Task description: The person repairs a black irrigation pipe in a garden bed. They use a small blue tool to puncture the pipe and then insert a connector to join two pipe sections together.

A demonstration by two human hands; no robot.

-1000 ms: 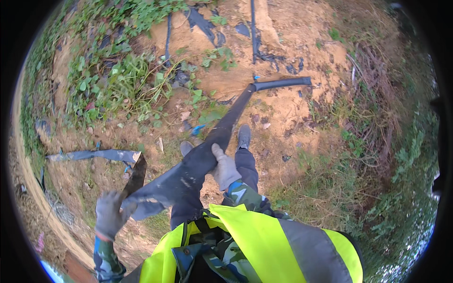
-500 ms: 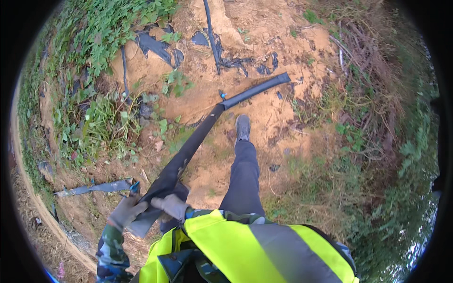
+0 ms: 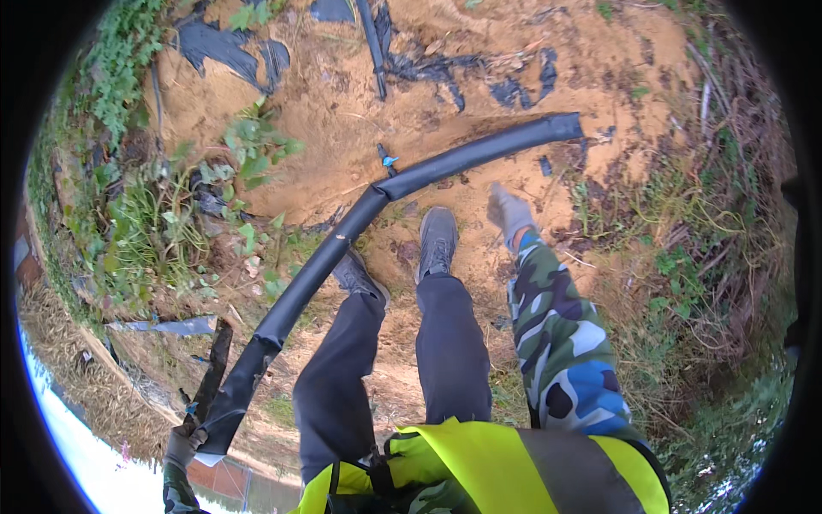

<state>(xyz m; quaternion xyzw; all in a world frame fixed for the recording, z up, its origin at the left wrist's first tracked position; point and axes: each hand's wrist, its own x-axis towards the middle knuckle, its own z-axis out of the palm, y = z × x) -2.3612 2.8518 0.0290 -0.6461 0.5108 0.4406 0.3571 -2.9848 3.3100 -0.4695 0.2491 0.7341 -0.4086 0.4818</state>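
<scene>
A long black irrigation hose (image 3: pixel 321 267) runs from lower left past my feet to the upper right, bent near its middle. My left hand (image 3: pixel 182 446), in a grey glove, is closed on its near end at the lower left. A shorter dark strip (image 3: pixel 214 364) rises beside that end, and I cannot tell whether it is joined to the hose. By the bend, a small blue valve (image 3: pixel 390 161) sticks out from the hose's far side. My gloved right hand (image 3: pixel 509 212) is stretched forward with nothing in it, its fingers extended, apart from the hose's far stretch.
My shoes (image 3: pixel 438 240) stand on sandy soil near the hose. Torn black plastic film (image 3: pixel 224 53) and another narrow black pipe (image 3: pixel 372 47) lie farther off. Leafy plants (image 3: pixel 141 231) grow at the left; dry brush and weeds (image 3: pixel 685 248) line the right side.
My right hand has left the hose's near end and swung forward to the right. My left hand has moved down and left with that end. Both my shoes now show.
</scene>
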